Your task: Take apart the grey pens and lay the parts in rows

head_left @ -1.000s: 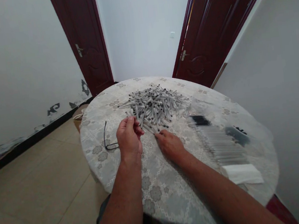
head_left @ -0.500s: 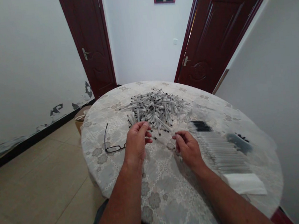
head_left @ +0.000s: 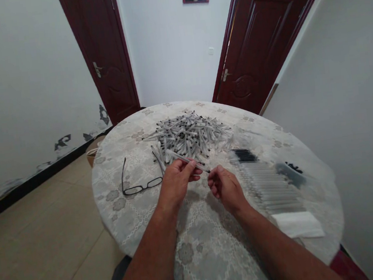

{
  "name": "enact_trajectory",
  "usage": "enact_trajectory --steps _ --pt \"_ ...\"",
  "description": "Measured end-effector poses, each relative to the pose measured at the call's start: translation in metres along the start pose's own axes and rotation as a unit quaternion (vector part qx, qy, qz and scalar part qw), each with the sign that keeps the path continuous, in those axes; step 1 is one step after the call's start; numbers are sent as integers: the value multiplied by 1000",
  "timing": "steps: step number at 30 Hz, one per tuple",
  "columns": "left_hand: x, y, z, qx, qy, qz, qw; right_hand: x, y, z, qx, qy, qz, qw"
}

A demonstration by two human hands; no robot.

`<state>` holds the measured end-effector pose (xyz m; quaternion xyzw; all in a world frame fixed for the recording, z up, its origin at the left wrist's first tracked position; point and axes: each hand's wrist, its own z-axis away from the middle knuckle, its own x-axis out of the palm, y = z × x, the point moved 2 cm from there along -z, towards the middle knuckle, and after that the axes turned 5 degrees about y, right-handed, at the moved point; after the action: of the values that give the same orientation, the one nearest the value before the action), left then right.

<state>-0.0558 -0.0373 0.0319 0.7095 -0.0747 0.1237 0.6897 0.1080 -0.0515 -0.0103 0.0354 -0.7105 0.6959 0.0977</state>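
Observation:
My left hand (head_left: 177,179) is closed in a pinch around a slim, translucent pen-like tube (head_left: 182,158) with a dark tip, tilted down to the right. Beside that tip is my right hand (head_left: 225,187), its fingers curled and pinched together; what they hold is hidden. Beyond both hands spreads a loose heap of similar pen-like tubes (head_left: 189,133) with dark ends. Right of my right hand lies a neat row of clear tubes (head_left: 272,184) with black ends (head_left: 244,155).
Black-framed glasses (head_left: 141,188) lie left of my left hand on the round table's patterned cloth (head_left: 201,241). At the right are a clear bag with small black pieces (head_left: 293,170) and a folded white sheet (head_left: 299,225). Crumpled clear plastic (head_left: 245,135) sits beside the heap.
A pen-like tube now shows in my left hand, its tip toward my right hand. Both hands have come closer together. The whole view has shifted slightly.

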Motion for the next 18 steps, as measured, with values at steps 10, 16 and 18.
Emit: enact_trajectory --steps 10,16,18 --pt "4 -1 1 -25 -26 14 999 2 -5 1 6 -17 42 999" --pt "3 0 2 -28 -4 14 1000 2 -10 3 -47 -21 39 998" --pt "2 1 2 -29 0 16 999 2 -11 3 -62 -16 22 998"
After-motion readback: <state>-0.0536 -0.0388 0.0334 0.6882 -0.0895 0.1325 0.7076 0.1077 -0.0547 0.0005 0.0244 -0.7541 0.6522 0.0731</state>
